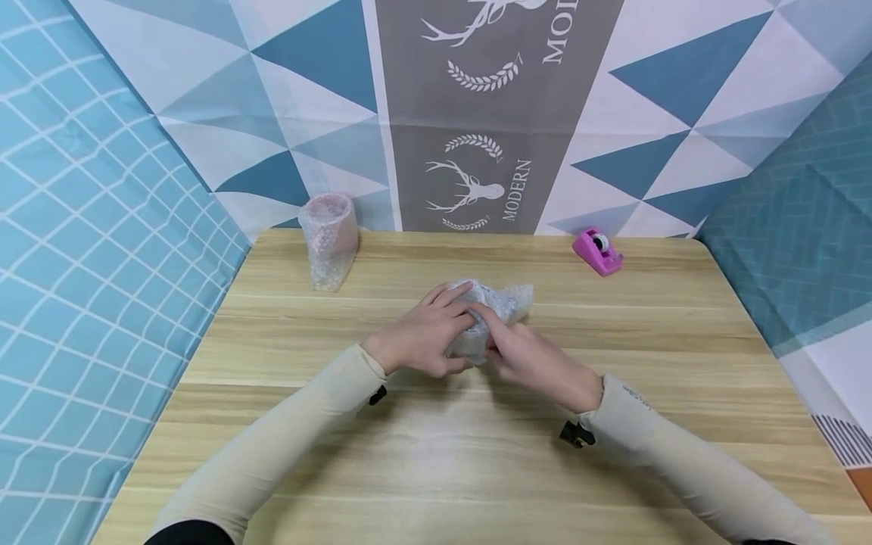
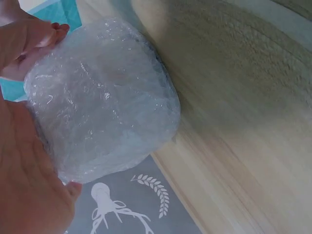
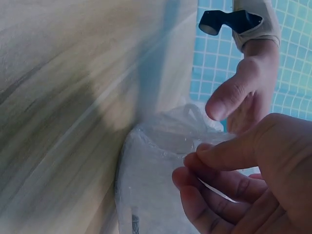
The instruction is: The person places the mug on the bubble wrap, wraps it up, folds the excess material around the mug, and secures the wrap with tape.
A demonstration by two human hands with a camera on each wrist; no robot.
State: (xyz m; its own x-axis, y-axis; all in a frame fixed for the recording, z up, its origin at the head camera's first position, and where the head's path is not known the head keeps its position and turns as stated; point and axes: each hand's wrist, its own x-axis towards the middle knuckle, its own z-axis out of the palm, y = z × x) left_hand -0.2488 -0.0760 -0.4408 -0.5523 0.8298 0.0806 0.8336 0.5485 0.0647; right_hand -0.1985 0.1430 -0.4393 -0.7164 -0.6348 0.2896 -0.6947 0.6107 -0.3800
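Note:
A package in clear bubble wrap (image 1: 467, 347) lies near the middle of the table between the two hands; what it contains cannot be told. The left hand (image 1: 436, 331) holds it from the left, fingers spread over the top and thumb at the near side. From the right, the right hand (image 1: 531, 362) pinches an edge of the wrap between thumb and fingers, seen closely in the right wrist view. Loose wrap sticks out toward the far right. In the left wrist view the rounded, glossy bubble-wrapped package (image 2: 105, 102) fills the space beside the left hand (image 2: 29, 170).
On the wooden table (image 1: 436, 462), a bubble-wrapped cylinder (image 1: 330, 235) stands at the back left. A pink tape dispenser (image 1: 598, 252) with a roll sits at the back right. Patterned cloth (image 1: 470, 106) hangs behind the table, with blue tiled-pattern sheeting (image 1: 102, 250) on the left.

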